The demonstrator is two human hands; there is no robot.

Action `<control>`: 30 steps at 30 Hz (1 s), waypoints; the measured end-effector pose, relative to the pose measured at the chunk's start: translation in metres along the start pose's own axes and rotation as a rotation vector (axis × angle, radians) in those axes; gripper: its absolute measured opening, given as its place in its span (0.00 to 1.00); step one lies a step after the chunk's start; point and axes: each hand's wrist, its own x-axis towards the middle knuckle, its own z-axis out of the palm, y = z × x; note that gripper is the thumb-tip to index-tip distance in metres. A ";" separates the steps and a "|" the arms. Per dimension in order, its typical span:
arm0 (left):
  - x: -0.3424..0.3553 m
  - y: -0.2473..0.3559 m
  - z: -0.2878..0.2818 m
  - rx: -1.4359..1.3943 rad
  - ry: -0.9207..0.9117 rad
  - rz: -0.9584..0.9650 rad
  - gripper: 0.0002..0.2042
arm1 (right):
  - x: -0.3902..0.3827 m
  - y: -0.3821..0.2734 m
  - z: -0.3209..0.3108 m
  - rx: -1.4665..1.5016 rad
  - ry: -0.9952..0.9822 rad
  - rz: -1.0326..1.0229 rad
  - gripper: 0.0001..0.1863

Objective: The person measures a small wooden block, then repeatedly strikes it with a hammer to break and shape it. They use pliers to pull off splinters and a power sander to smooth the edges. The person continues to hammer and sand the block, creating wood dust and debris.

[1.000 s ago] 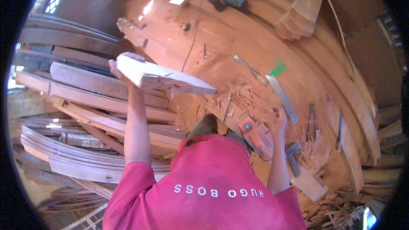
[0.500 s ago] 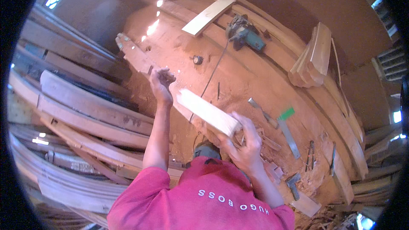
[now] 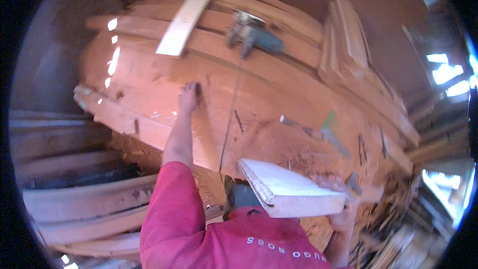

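My left hand (image 3: 188,96) reaches out over the dusty workbench (image 3: 279,89). Its blurred fingers are curled at a small dark round thing, which looks like a tape measure (image 3: 198,89). My right hand (image 3: 344,214) grips the far right end of a pale wooden board (image 3: 294,189) and holds it close to my chest. The board is tilted, with its broad face up and a grooved edge showing. Part of the right hand is hidden behind the board.
A teal circular saw (image 3: 254,35) rests at the back of the bench, its cable running toward me. Another pale board (image 3: 186,22) lies left of it. A chisel (image 3: 298,124), stacked planks (image 3: 343,40) and curved timbers (image 3: 94,204) lie around.
My left hand has moved down and forward to the small round thing on the bench. The right hand has drawn the board lower, to the right and nearer me. The view has swung.
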 end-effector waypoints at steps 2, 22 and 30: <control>0.018 -0.020 0.008 -0.026 0.064 0.056 0.32 | 0.005 -0.010 0.003 0.157 -0.005 0.090 0.23; -0.226 -0.024 -0.071 -2.119 0.200 -0.466 0.11 | -0.010 -0.013 0.002 0.303 -0.027 -0.086 0.30; -0.310 0.070 -0.196 -2.074 0.274 -0.143 0.19 | -0.018 -0.012 0.000 0.114 0.107 -0.385 0.32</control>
